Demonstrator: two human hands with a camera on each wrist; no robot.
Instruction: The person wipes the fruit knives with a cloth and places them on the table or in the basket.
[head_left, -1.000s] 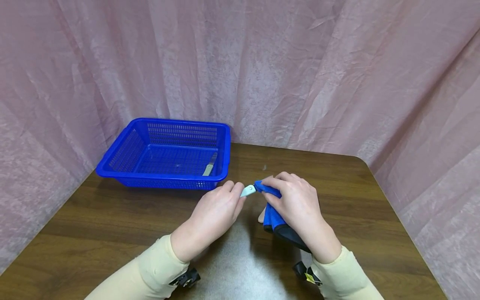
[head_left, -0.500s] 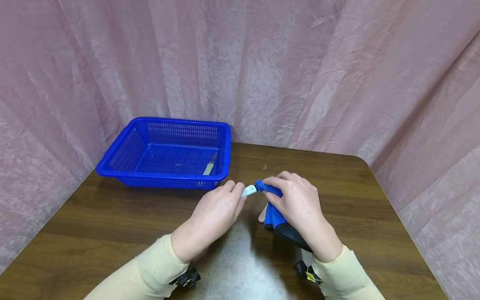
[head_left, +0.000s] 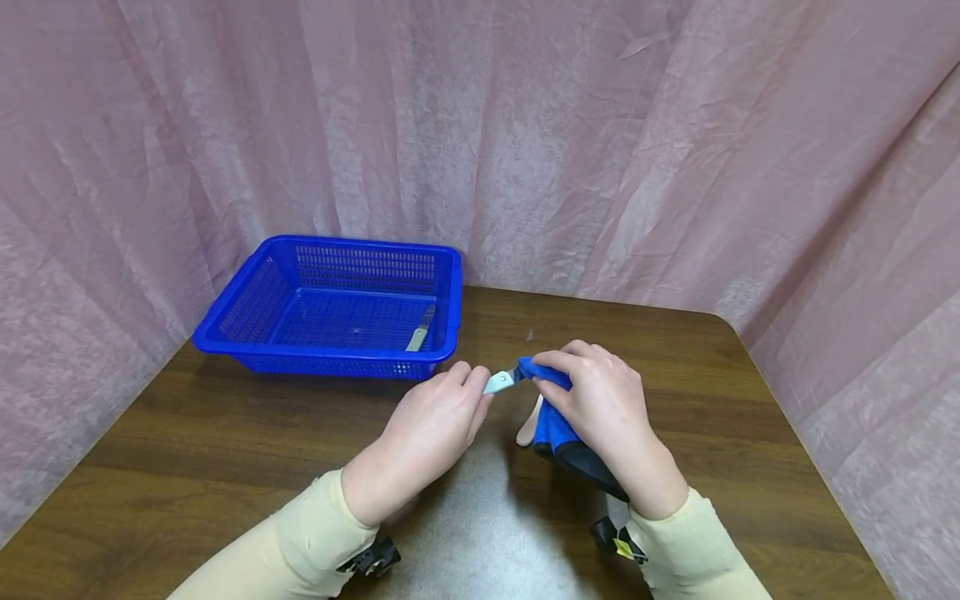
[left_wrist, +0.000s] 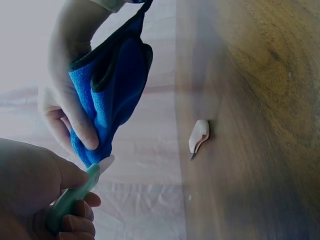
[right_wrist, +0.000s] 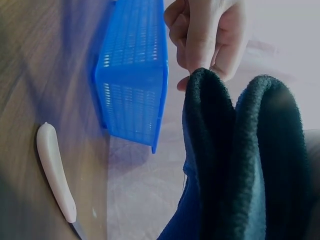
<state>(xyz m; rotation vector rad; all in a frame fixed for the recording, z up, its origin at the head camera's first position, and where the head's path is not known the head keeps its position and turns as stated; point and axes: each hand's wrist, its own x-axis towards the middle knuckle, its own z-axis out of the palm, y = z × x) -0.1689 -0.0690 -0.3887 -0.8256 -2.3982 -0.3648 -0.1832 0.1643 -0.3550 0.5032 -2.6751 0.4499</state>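
My left hand [head_left: 431, 421] grips the pale green handle of a small knife [head_left: 498, 382], with the blade pointing right. A folded blue cloth [head_left: 555, 429] with dark edging is wrapped around that blade, and my right hand [head_left: 603, 408] pinches it between thumb and fingers. A short piece of bare blade shows between handle and cloth; the rest of it is covered. In the left wrist view the cloth [left_wrist: 112, 95] hangs in folds above the green handle [left_wrist: 75, 197]. Beneath the cloth, a second knife [right_wrist: 56, 172] with a pale pinkish handle lies on the table.
A blue plastic basket [head_left: 330, 354] stands at the back left of the wooden table [head_left: 225, 467]. Inside it, near the right wall, lies another knife [head_left: 418, 335] with a pale handle. Pink curtains [head_left: 525, 142] hang behind the table and along its right side.
My right hand has slid slightly right with the cloth, and more blade shows beside the green handle. More of the pinkish handle is visible too. The left hand has hardly moved.
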